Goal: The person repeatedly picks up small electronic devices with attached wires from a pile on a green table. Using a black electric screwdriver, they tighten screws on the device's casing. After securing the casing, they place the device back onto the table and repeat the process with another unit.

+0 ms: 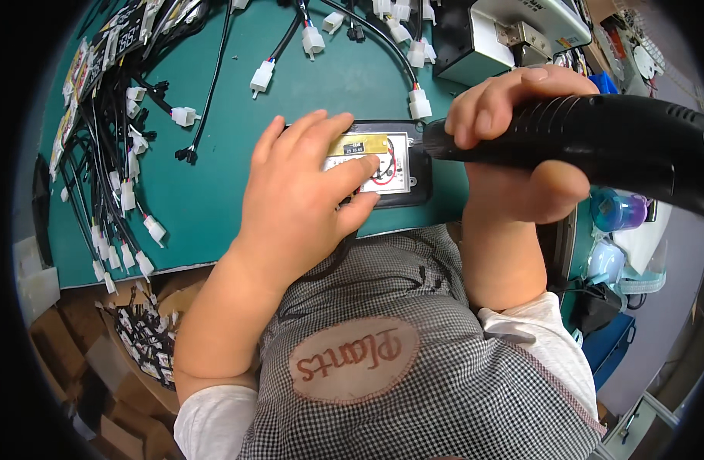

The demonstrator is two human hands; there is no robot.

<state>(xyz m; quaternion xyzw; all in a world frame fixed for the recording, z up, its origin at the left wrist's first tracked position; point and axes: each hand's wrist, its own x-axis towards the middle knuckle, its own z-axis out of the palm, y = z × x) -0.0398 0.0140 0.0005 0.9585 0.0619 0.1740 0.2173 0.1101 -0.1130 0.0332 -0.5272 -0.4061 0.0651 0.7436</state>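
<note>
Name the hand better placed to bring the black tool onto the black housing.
Probably the right hand: it grips the black tool near the black housing, while the left hand covers its left part.

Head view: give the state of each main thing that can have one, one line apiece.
Left hand: fingers spread, across the black housing
Right hand: closed around the black tool
Black tool: held; running or not, cannot tell
Black housing: flat on the table, partly covered
White panel: face up, partly covered
White plug above left hand: unplugged
Cable bundle: strewn loosely across the table's left side
</note>
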